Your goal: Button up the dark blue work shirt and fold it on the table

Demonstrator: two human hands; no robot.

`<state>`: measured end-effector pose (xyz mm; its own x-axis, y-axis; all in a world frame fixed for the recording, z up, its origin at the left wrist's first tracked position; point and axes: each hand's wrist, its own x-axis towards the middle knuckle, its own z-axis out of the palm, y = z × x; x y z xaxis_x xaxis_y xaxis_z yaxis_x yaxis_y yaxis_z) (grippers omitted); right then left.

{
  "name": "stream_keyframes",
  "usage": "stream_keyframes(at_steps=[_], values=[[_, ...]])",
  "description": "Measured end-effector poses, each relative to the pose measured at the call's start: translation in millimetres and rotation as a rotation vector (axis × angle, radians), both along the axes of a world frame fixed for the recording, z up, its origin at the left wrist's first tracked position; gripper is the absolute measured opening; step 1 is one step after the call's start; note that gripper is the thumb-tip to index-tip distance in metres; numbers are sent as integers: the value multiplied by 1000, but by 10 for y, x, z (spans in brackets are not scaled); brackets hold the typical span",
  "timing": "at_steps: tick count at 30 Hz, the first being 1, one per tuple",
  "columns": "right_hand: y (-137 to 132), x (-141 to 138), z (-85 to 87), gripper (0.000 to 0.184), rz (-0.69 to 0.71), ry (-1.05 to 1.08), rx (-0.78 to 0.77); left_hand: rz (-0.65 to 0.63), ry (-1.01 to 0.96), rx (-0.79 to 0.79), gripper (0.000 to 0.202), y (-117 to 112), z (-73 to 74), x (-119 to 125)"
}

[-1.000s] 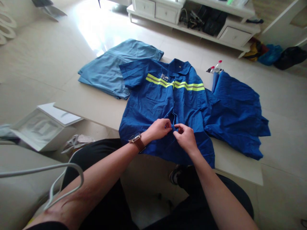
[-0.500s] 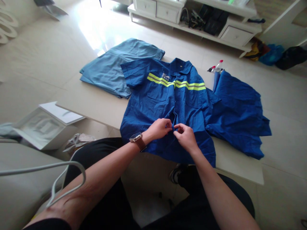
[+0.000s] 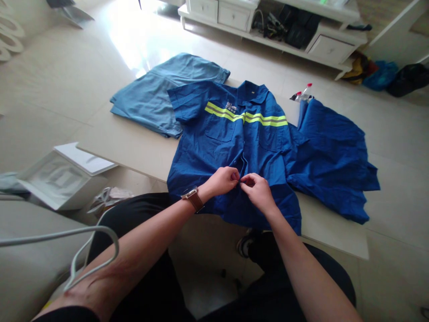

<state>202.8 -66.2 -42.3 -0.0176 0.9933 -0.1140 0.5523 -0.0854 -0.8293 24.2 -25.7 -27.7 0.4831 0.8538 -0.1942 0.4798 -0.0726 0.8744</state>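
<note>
A blue short-sleeved work shirt with a yellow and grey reflective stripe lies face up, collar away from me. My left hand, a watch on its wrist, pinches the front edge of the shirt low on the placket. Close beside it, my right hand pinches the other side of the same opening. The fingertips of both hands nearly meet, and any button between them is hidden. Above the hands the front gapes a little; higher up, at the stripe, the two sides lie together.
The shirt rests on a low pale board. Left of it lies a light blue folded garment, right of it another dark blue garment. Bottles with red caps stand behind. A white cable loops over my left forearm.
My right hand's fingers have shifted slightly left, closer to my left fingertips. Both hands still pinch the shirt front, and the garments around lie as before.
</note>
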Motion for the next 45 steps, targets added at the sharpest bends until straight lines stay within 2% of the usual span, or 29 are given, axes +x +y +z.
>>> stream_keyframes(at_steps=[2,7,12,18,23,30,36,45], values=[[-9,-4,-5,18,9,0,12,33,-5,-58,10,-2,3,8],[-20,-21,-2,15,19,15,34,86,-57,-145,34,10,-79,13],[-16,-29,52,14,-2,12,39,89,-178,-241,44,34,-188,21],[-7,-35,127,15,-23,2,34,92,-280,-297,51,40,-250,36],[-1,-35,118,17,-12,-17,39,109,-324,-330,44,35,-220,51],[-17,-50,111,22,-65,-37,18,185,-292,-403,16,37,-144,95],[-12,-54,118,21,-81,-16,-15,189,-309,-388,15,40,-204,107],[-15,-47,126,20,-72,-40,16,214,-329,-366,16,40,-266,123]])
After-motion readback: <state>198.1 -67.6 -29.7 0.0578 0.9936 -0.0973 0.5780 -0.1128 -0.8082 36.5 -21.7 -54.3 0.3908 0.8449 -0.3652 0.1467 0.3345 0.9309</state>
